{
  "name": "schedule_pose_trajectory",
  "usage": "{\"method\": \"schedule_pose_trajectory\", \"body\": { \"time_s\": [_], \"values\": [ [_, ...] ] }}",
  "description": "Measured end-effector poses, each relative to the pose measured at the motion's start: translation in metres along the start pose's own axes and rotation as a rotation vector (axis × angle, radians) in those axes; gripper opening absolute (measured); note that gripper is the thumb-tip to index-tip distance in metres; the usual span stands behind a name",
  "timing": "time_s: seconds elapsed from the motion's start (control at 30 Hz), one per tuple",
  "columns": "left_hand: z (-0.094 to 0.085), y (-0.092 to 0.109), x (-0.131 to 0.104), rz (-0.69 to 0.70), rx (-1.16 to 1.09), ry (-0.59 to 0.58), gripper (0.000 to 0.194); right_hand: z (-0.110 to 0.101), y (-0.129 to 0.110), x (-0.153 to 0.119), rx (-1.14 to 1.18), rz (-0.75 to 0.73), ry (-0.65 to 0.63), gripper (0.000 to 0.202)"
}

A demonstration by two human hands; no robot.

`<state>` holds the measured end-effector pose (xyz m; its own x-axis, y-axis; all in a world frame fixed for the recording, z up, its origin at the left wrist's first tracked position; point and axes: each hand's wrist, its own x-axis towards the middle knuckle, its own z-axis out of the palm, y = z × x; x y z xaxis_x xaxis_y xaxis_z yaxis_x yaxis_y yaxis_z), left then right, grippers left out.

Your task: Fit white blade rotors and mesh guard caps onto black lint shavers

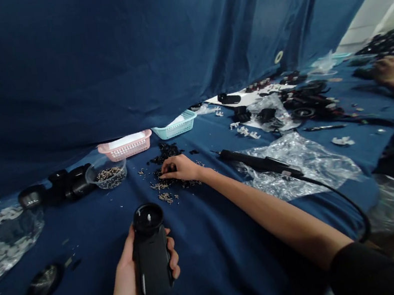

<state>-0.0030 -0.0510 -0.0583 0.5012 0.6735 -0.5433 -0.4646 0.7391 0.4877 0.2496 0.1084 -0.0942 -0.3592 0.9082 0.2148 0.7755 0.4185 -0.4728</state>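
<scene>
My left hand [130, 286] is wrapped around a black plastic housing [153, 262] with a round, hollow end on top; a small light-coloured post shows inside that end. Farther out, my right hand [182, 167] reaches down to the cloth with thumb and fingers bent together. A dark shape shows at its fingers, and what they pinch is too small to name. Small screws [165, 197] lie scattered just below that hand. Small black parts [165, 151] are heaped behind it. To its left stands a clear round bowl [109, 184] holding more screws.
Pink [127, 152] and light-blue baskets [178, 129] stand along the hanging cloth. A corded electric screwdriver [260, 160] lies right on clear plastic wrap [302, 182]. Black housings [73, 182] and a bag of white parts [0, 243] sit left. Another person's hands [391, 68] are far right.
</scene>
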Motion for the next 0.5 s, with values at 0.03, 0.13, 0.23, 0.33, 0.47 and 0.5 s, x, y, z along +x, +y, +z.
{"method": "schedule_pose_trajectory", "body": {
  "time_s": [0.03, 0.13, 0.23, 0.33, 0.47, 0.5],
  "values": [
    [-0.0004, -0.0004, 0.0000, -0.001, -0.007, -0.010, 0.056, -0.0008, -0.0012, -0.0005, 0.004, -0.006, -0.026, 0.029],
    [-0.0011, -0.0007, 0.0009, 0.006, -0.030, -0.053, 0.057, -0.0024, -0.0027, -0.0007, 0.011, -0.011, -0.079, 0.029],
    [-0.0016, -0.0006, 0.0025, -0.002, -0.062, -0.097, 0.058, -0.0019, -0.0041, -0.0006, 0.013, -0.007, -0.072, 0.028],
    [-0.0025, -0.0028, 0.0034, -0.023, -0.099, -0.141, 0.062, -0.0001, -0.0071, -0.0026, 0.018, -0.001, -0.010, 0.026],
    [-0.0059, -0.0062, 0.0073, -0.050, -0.130, -0.146, 0.071, 0.0018, -0.0038, -0.0042, 0.031, 0.058, 0.112, 0.021],
    [-0.0073, -0.0064, 0.0091, -0.056, -0.137, -0.152, 0.074, 0.0014, -0.0020, -0.0032, 0.035, 0.083, 0.142, 0.022]
  ]
}}
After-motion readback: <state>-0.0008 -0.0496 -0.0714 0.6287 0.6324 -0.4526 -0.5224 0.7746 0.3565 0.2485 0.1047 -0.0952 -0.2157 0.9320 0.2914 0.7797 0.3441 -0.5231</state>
